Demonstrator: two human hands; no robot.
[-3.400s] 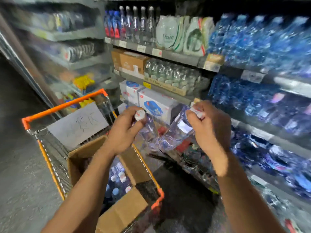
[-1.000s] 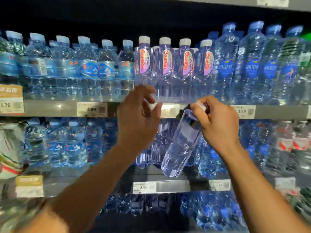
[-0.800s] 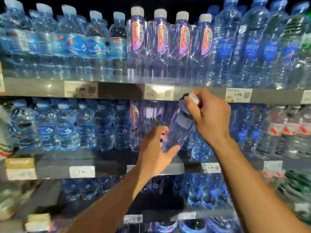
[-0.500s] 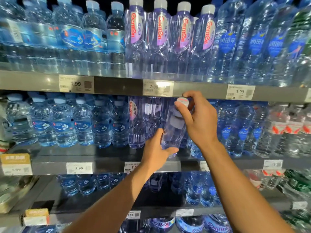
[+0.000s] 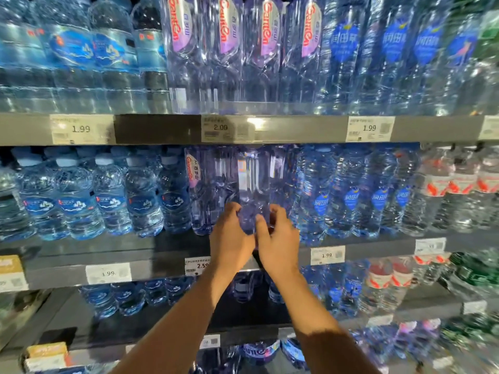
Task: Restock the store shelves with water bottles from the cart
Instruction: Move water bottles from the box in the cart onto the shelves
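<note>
Far left of the frame: short blue-labelled bottles (image 5: 78, 201) in a row on the middle shelf (image 5: 151, 247), upright, close together. Below them, a 1.99 price tag (image 5: 108, 273) on the shelf edge.

Centre-left: left hand (image 5: 232, 238) reaching up from the lower centre, fingers curled round the left side of the base of the purple water bottle (image 5: 252, 190).

Centre: that bottle upright on the middle shelf, at the front of the purple row, packed against its neighbours, top up under the upper shelf's edge with the 2.00 tag (image 5: 220, 128).

Centre-right: right hand (image 5: 278, 242) gripping the same base from the right, thumb and fingers wrapped, nearly touching the left hand.

Right: taller blue-labelled bottles (image 5: 351, 195), then red-and-white-labelled bottles (image 5: 459, 184) at the far right.

Likely risks: a hard push knocking over the purple bottles behind; a low grip letting the top tip against the shelf above; a base left over the front lip, sliding off on release.
</note>
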